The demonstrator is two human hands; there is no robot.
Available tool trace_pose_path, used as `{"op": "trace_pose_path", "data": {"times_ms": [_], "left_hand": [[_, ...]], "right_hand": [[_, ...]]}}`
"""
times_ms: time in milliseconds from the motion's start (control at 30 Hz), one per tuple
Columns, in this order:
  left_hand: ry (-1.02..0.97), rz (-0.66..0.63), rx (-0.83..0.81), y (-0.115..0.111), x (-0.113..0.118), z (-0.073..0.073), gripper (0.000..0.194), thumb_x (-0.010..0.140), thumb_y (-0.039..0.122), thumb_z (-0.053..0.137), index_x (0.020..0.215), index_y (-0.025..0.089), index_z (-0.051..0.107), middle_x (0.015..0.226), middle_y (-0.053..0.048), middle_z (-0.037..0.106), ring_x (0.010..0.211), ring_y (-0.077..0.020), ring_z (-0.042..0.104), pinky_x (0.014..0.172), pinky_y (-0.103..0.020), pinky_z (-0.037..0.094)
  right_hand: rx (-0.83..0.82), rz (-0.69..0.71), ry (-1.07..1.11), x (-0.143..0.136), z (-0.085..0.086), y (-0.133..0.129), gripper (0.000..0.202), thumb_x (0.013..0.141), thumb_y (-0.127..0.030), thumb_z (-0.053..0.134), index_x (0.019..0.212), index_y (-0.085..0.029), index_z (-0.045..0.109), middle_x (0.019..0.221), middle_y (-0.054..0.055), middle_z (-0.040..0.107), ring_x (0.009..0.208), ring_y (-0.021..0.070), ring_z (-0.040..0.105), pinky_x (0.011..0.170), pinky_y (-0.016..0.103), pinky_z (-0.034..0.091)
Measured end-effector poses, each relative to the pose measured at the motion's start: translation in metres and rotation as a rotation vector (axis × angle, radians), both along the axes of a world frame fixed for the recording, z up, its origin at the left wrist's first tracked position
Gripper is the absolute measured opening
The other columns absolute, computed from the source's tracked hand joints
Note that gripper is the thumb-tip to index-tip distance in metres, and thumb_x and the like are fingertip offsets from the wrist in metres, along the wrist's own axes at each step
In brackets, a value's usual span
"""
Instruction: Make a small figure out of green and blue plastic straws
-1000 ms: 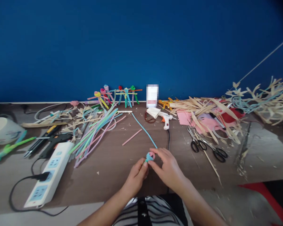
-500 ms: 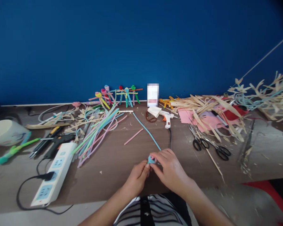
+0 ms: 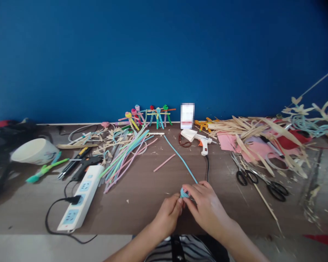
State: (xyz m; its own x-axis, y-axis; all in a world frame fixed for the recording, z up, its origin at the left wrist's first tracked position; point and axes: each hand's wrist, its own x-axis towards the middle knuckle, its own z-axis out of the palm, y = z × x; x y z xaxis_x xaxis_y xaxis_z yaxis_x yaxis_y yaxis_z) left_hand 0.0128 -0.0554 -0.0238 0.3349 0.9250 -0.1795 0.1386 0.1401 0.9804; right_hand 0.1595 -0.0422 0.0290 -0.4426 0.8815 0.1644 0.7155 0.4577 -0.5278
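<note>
Between my hands, near the front of the table, is a small coil of blue pipe cleaner (image 3: 184, 193) with a bit of pink at its top. My left hand (image 3: 169, 211) pinches its lower left side with thumb and forefinger. From the right, the thumb and fingers of my right hand (image 3: 206, 203) close on the coil. A long blue pipe cleaner strand (image 3: 182, 159) runs from beside my right hand back toward a white stick (image 3: 156, 134). Whether it joins the coil is hidden by my fingers. A short pink pipe cleaner (image 3: 164, 163) lies left of the strand.
Loose pipe cleaners (image 3: 125, 158) and a power strip (image 3: 82, 198) lie on the left. Small pipe-cleaner figures (image 3: 158, 114) stand along the blue wall. A white glue gun (image 3: 204, 147), scissors (image 3: 276, 190) and dried husk strips (image 3: 240, 127) are to the right. A white bowl (image 3: 34, 151) sits far left.
The whole view has shifted, so everything on the table appears further right and slightly lower. Both hands keep their hold on the blue coil, with little change in the fingers.
</note>
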Motion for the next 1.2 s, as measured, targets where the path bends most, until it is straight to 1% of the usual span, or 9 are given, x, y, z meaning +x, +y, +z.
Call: {"op": "trace_pose_path", "data": {"times_ms": [167, 367, 667, 767, 867, 967, 1000, 1067, 1200], "left_hand": [[0.017, -0.016, 0.003, 0.000, 0.000, 0.000, 0.039, 0.083, 0.047, 0.032, 0.061, 0.017, 0.044, 0.054, 0.003, 0.038, 0.052, -0.0108, 0.034, 0.052, -0.023, 0.026], [0.073, -0.066, 0.026, 0.002, -0.001, 0.007, 0.038, 0.085, 0.042, 0.030, 0.061, 0.017, 0.044, 0.056, 0.002, 0.039, 0.054, -0.0112, 0.034, 0.054, -0.024, 0.027], [0.043, -0.067, 0.025, 0.004, 0.000, 0.001, 0.039, 0.084, 0.044, 0.032, 0.061, 0.016, 0.045, 0.056, 0.002, 0.039, 0.054, -0.0105, 0.033, 0.052, -0.023, 0.026], [-0.072, -0.064, -0.085, 0.012, 0.004, 0.005, 0.036, 0.082, 0.045, 0.037, 0.062, 0.016, 0.044, 0.052, 0.005, 0.035, 0.048, -0.0086, 0.030, 0.046, -0.021, 0.024], [-0.316, -0.073, -0.303, 0.027, 0.007, 0.010, 0.028, 0.078, 0.043, 0.046, 0.069, 0.016, 0.045, 0.050, 0.006, 0.035, 0.041, -0.0065, 0.028, 0.041, -0.019, 0.024], [-0.574, -0.042, -0.429, 0.042, 0.007, 0.015, 0.019, 0.072, 0.030, 0.057, 0.081, 0.014, 0.051, 0.060, 0.002, 0.047, 0.048, -0.0086, 0.044, 0.049, -0.021, 0.036], [-0.631, -0.023, -0.446, 0.045, 0.007, 0.017, 0.021, 0.071, 0.026, 0.058, 0.086, 0.014, 0.052, 0.065, 0.000, 0.050, 0.054, -0.0102, 0.049, 0.055, -0.023, 0.039], [-0.690, 0.009, -0.453, 0.049, 0.006, 0.018, 0.024, 0.071, 0.022, 0.058, 0.093, 0.012, 0.053, 0.071, -0.003, 0.054, 0.062, -0.0130, 0.054, 0.063, -0.026, 0.041], [-0.681, 0.027, -0.422, 0.049, 0.005, 0.017, 0.022, 0.074, 0.022, 0.056, 0.094, 0.012, 0.054, 0.072, -0.004, 0.056, 0.067, -0.0147, 0.056, 0.065, -0.027, 0.042]], "right_hand": [[-0.030, 0.008, 0.007, 0.001, -0.002, 0.000, 0.022, 0.079, -0.011, 0.046, 0.098, -0.020, 0.053, 0.083, 0.004, 0.062, 0.078, 0.0168, 0.054, 0.079, 0.032, 0.030], [-0.037, 0.010, 0.019, 0.002, -0.003, 0.000, 0.022, 0.080, -0.011, 0.044, 0.098, -0.019, 0.052, 0.083, 0.005, 0.062, 0.077, 0.0176, 0.053, 0.077, 0.033, 0.029], [-0.064, 0.002, 0.004, 0.004, 0.001, 0.000, 0.018, 0.080, -0.012, 0.045, 0.094, -0.019, 0.053, 0.081, 0.005, 0.062, 0.077, 0.0168, 0.054, 0.077, 0.032, 0.031], [-0.055, -0.026, 0.023, 0.007, -0.002, 0.005, 0.022, 0.079, -0.013, 0.045, 0.099, -0.018, 0.052, 0.087, 0.005, 0.062, 0.081, 0.0181, 0.054, 0.079, 0.034, 0.033], [0.031, -0.110, 0.086, 0.011, -0.008, 0.013, 0.044, 0.079, -0.017, 0.047, 0.121, -0.017, 0.036, 0.105, 0.010, 0.056, 0.097, 0.0226, 0.051, 0.085, 0.040, 0.035], [0.142, -0.256, 0.182, 0.013, -0.011, 0.020, 0.060, 0.080, -0.023, 0.046, 0.132, -0.016, 0.018, 0.117, 0.013, 0.048, 0.109, 0.0248, 0.044, 0.090, 0.043, 0.034], [0.165, -0.291, 0.219, 0.014, -0.012, 0.021, 0.060, 0.080, -0.023, 0.046, 0.132, -0.016, 0.017, 0.118, 0.013, 0.046, 0.111, 0.0244, 0.042, 0.091, 0.043, 0.035], [0.189, -0.325, 0.284, 0.014, -0.014, 0.022, 0.055, 0.080, -0.021, 0.045, 0.130, -0.018, 0.023, 0.117, 0.011, 0.046, 0.111, 0.0231, 0.042, 0.092, 0.042, 0.035], [0.166, -0.325, 0.338, 0.014, -0.022, 0.019, 0.041, 0.079, -0.019, 0.046, 0.119, -0.019, 0.036, 0.111, 0.010, 0.048, 0.106, 0.0219, 0.045, 0.090, 0.040, 0.038]]}}
